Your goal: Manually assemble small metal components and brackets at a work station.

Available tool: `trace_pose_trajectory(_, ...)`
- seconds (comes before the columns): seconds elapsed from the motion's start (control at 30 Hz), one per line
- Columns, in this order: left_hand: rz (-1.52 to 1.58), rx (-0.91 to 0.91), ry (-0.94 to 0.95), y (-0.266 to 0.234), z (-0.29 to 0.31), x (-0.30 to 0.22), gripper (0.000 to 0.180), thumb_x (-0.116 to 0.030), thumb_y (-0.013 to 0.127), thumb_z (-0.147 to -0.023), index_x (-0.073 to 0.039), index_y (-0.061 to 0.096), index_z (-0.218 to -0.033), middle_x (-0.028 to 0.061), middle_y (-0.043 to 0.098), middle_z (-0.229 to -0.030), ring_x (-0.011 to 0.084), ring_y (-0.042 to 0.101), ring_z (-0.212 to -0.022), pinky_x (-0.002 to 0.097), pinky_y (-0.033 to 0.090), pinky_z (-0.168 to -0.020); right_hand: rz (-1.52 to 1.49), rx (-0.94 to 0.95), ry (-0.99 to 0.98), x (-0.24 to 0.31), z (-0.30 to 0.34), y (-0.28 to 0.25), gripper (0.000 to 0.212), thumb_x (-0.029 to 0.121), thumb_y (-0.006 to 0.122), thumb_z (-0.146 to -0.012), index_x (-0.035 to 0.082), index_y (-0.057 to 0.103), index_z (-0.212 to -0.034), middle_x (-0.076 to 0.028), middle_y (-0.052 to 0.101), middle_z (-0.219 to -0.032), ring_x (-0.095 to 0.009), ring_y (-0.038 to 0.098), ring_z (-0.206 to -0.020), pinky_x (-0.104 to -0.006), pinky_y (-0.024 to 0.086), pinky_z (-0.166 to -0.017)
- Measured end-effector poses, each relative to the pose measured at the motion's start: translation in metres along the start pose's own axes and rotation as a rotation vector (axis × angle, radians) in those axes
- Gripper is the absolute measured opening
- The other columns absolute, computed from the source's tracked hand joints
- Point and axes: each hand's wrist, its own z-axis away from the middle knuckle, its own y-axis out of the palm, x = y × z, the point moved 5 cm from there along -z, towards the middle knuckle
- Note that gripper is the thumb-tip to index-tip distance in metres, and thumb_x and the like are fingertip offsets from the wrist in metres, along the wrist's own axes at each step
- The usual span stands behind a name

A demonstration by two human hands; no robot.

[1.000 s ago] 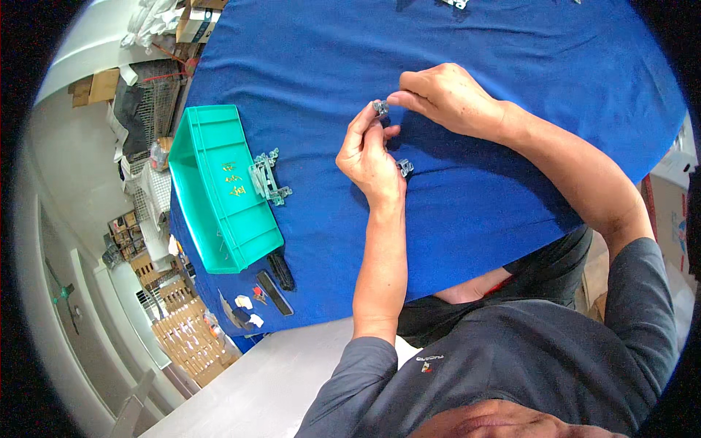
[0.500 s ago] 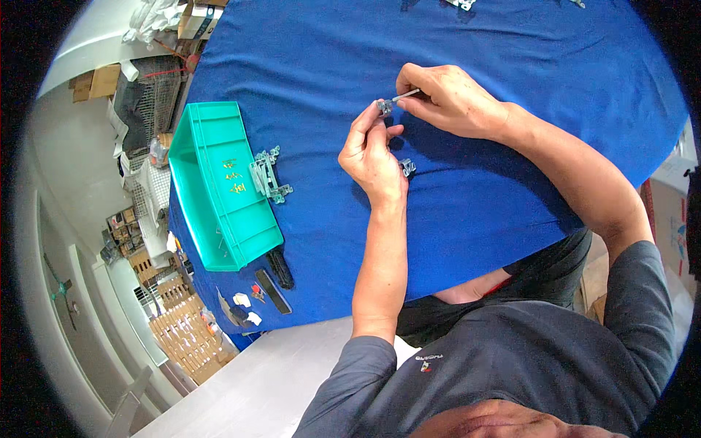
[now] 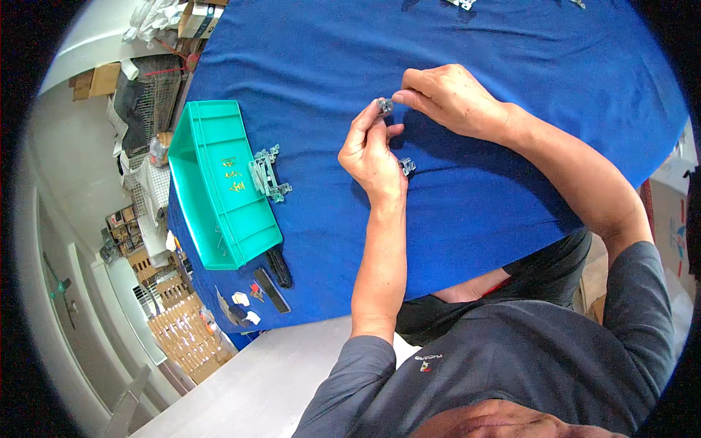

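Note:
My left hand [image 3: 371,157] is closed around a greyish, part-clear bracket piece [image 3: 385,107], which shows at its fingertips. A similar bracket end [image 3: 407,167] shows beside the wrist; whether both belong to one piece is hidden by the palm. My right hand [image 3: 456,102] is pinched, thumb and forefinger right beside the piece at the left fingertips. What lies in that pinch, if anything, is hidden. Left of my hands, several similar bracket pieces [image 3: 270,175] lie in a bunch against a green plastic bin [image 3: 252,248].
A blue cloth [image 3: 328,66] with creases covers the table. Near the bin's front end lie a dark flat bar [image 3: 272,290], a black object [image 3: 279,268] and white scraps [image 3: 252,318]. More bracket parts [image 3: 461,4] sit at the far edge. Cartons [image 3: 186,336] stand beyond the table on the left.
My right fingers have shifted slightly, their tips now closer to the piece. The thin metal rod seen in them before no longer shows. My left hand has stayed in place.

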Motion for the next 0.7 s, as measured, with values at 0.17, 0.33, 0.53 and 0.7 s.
trace_pose_trajectory(0.17, 0.029, -0.006, 0.000, -0.002, 0.000, 0.002, 0.025, 0.011, 0.051, -0.090, 0.008, 0.068, -0.109, 0.0173, 0.071, -0.103, 0.0204, 0.071, -0.089, 0.0286, 0.062, -0.066, -0.179, -0.109, -0.098, 0.009, 0.003, -0.007, 0.018, 0.018, 0.063, -0.091, 0.001, 0.055, -0.093, -0.018, 0.065, -0.081, -0.040, 0.064, -0.078, -0.0483, 0.050, -0.068)
trace_pose_trajectory(0.33, 0.025, -0.005, -0.001, -0.002, -0.001, 0.003, 0.025, 0.010, 0.052, -0.090, 0.008, 0.068, -0.109, 0.0174, 0.071, -0.103, 0.0203, 0.071, -0.089, 0.0286, 0.062, -0.066, -0.207, -0.120, -0.108, 0.011, 0.003, -0.005, 0.017, 0.017, 0.062, -0.091, 0.002, 0.054, -0.093, -0.017, 0.065, -0.081, -0.039, 0.065, -0.079, -0.0481, 0.050, -0.068)
trace_pose_trajectory(0.53, 0.026, 0.032, 0.006, 0.002, -0.001, 0.004, 0.027, 0.010, 0.051, -0.090, 0.008, 0.068, -0.111, 0.0172, 0.071, -0.104, 0.0199, 0.071, -0.089, 0.0272, 0.061, -0.064, -0.166, -0.138, -0.109, 0.008, 0.003, -0.004, 0.016, 0.018, 0.060, -0.092, 0.003, 0.054, -0.095, -0.017, 0.065, -0.080, -0.039, 0.065, -0.076, -0.0493, 0.050, -0.067)
trace_pose_trajectory(0.7, -0.070, 0.007, 0.015, -0.001, 0.000, 0.001, 0.028, 0.010, 0.053, -0.089, 0.008, 0.069, -0.111, 0.0178, 0.072, -0.103, 0.0177, 0.070, -0.081, 0.0233, 0.057, -0.058, -0.145, -0.109, -0.102, 0.011, 0.004, -0.006, 0.016, 0.017, 0.060, -0.092, 0.004, 0.053, -0.096, -0.018, 0.065, -0.079, -0.041, 0.064, -0.073, -0.0505, 0.049, -0.063)
